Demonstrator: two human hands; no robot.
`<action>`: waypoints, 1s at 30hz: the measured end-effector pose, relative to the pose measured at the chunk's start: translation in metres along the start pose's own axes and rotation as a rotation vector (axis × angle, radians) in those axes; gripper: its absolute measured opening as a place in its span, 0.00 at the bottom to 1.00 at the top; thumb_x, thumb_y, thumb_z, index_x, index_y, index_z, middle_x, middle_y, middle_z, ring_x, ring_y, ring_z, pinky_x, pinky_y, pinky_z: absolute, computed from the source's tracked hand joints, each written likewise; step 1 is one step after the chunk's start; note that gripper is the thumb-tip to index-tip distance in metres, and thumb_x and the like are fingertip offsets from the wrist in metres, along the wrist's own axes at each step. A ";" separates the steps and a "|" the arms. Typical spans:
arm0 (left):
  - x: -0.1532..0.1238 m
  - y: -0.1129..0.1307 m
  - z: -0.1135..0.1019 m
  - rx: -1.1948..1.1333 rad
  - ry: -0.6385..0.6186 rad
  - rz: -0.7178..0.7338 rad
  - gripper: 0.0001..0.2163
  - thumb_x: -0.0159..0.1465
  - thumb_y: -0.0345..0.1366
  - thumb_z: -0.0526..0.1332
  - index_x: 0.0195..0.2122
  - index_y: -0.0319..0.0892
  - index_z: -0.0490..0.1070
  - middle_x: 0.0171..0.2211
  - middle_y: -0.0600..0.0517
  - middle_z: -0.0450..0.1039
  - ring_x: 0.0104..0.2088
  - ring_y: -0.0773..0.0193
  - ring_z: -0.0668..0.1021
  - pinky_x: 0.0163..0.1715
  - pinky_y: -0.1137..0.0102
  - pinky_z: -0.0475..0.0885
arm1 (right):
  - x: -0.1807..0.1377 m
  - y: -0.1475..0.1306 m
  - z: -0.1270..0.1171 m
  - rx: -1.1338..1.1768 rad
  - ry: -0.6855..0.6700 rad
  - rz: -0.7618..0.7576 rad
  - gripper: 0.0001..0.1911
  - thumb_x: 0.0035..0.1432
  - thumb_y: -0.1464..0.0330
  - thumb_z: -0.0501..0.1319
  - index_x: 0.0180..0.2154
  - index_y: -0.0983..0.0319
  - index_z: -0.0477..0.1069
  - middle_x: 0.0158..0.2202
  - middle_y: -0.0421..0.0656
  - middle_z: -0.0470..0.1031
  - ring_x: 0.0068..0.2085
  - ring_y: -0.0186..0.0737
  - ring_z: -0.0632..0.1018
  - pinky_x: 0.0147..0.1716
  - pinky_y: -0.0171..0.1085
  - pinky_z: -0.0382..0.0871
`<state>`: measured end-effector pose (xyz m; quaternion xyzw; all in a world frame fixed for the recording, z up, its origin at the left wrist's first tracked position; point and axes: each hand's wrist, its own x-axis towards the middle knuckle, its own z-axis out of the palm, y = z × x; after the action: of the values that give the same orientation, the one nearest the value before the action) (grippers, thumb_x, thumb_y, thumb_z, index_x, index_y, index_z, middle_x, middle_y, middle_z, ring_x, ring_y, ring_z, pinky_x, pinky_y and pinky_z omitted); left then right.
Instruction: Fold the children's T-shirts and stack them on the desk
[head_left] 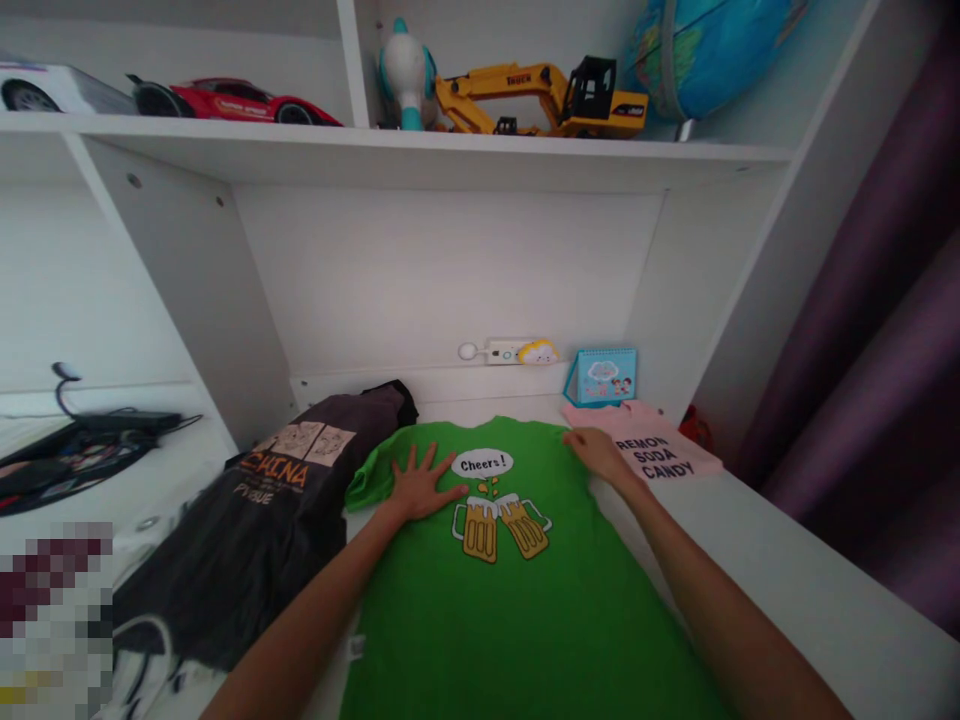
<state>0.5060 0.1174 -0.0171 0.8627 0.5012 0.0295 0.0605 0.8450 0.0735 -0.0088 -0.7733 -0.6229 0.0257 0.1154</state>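
A green T-shirt (480,620) lies front side up on the white desk, its collar toward the back wall. Two beer mugs and the word "Cheers!" are printed on its chest. Flat on the shirt's upper left part, beside the print, rests my left hand (420,485) with fingers spread. At the shirt's right shoulder my right hand (596,452) is closed, gripping the fabric near the sleeve. The right sleeve is mostly hidden by that hand; the left sleeve lies spread out.
A dark grey T-shirt (277,520) lies left of the green one. At the back right are a folded pink T-shirt (652,440) and a blue desk calendar (606,376). A power strip (506,352) is on the back wall. Toys stand on the shelf (450,155) above.
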 end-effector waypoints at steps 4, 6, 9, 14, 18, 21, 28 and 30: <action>-0.006 -0.006 -0.003 0.013 -0.026 0.034 0.36 0.52 0.66 0.41 0.60 0.59 0.41 0.63 0.52 0.35 0.59 0.37 0.39 0.48 0.37 0.41 | 0.015 0.039 -0.015 -0.038 0.028 0.176 0.21 0.57 0.60 0.50 0.41 0.71 0.70 0.39 0.57 0.73 0.42 0.47 0.74 0.37 0.38 0.63; -0.007 -0.005 -0.003 0.021 -0.023 0.024 0.35 0.52 0.65 0.40 0.60 0.59 0.40 0.63 0.52 0.35 0.59 0.37 0.40 0.48 0.37 0.41 | 0.020 0.045 -0.010 -0.039 0.009 0.184 0.17 0.52 0.62 0.57 0.37 0.68 0.71 0.37 0.54 0.74 0.40 0.46 0.74 0.36 0.36 0.63; -0.007 -0.003 -0.003 0.029 -0.023 0.003 0.35 0.52 0.66 0.39 0.60 0.59 0.40 0.63 0.53 0.35 0.60 0.38 0.39 0.49 0.37 0.41 | 0.027 0.038 0.000 -0.038 0.038 0.193 0.13 0.53 0.65 0.56 0.37 0.66 0.70 0.38 0.51 0.74 0.42 0.43 0.74 0.36 0.33 0.62; -0.008 -0.002 -0.001 0.006 0.002 -0.019 0.36 0.51 0.66 0.40 0.60 0.61 0.41 0.63 0.52 0.35 0.59 0.37 0.40 0.48 0.37 0.41 | 0.027 0.024 0.007 -0.059 0.157 0.262 0.19 0.63 0.63 0.41 0.49 0.67 0.59 0.39 0.53 0.73 0.41 0.44 0.74 0.34 0.36 0.63; -0.005 0.002 0.001 0.000 0.007 -0.033 0.36 0.51 0.67 0.39 0.60 0.62 0.42 0.63 0.53 0.36 0.59 0.36 0.39 0.48 0.36 0.41 | 0.027 0.023 0.005 -0.099 0.194 0.269 0.18 0.62 0.61 0.43 0.47 0.65 0.58 0.35 0.53 0.73 0.39 0.47 0.75 0.34 0.39 0.63; -0.001 0.006 0.000 -0.005 -0.004 -0.081 0.37 0.50 0.67 0.39 0.60 0.60 0.41 0.63 0.51 0.35 0.59 0.35 0.39 0.48 0.36 0.41 | 0.032 0.017 -0.008 -0.104 0.226 0.285 0.19 0.62 0.61 0.44 0.48 0.66 0.58 0.38 0.54 0.72 0.41 0.47 0.74 0.34 0.38 0.63; 0.018 0.036 -0.016 0.027 0.035 0.079 0.31 0.58 0.60 0.38 0.61 0.56 0.42 0.63 0.50 0.37 0.60 0.40 0.40 0.49 0.38 0.39 | -0.058 0.025 -0.054 -0.068 -0.007 -0.079 0.11 0.57 0.63 0.50 0.31 0.61 0.67 0.31 0.45 0.73 0.33 0.40 0.74 0.29 0.34 0.59; 0.033 0.063 -0.014 0.021 0.045 0.248 0.27 0.62 0.55 0.37 0.61 0.55 0.44 0.63 0.53 0.38 0.61 0.45 0.40 0.52 0.41 0.39 | -0.115 0.034 -0.047 -0.018 -0.137 -0.068 0.14 0.55 0.59 0.51 0.25 0.60 0.65 0.26 0.43 0.72 0.28 0.40 0.73 0.25 0.34 0.57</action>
<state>0.5751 0.1166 0.0053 0.9177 0.3923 0.0509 0.0360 0.8609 -0.0518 0.0175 -0.7490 -0.6557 0.0690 0.0664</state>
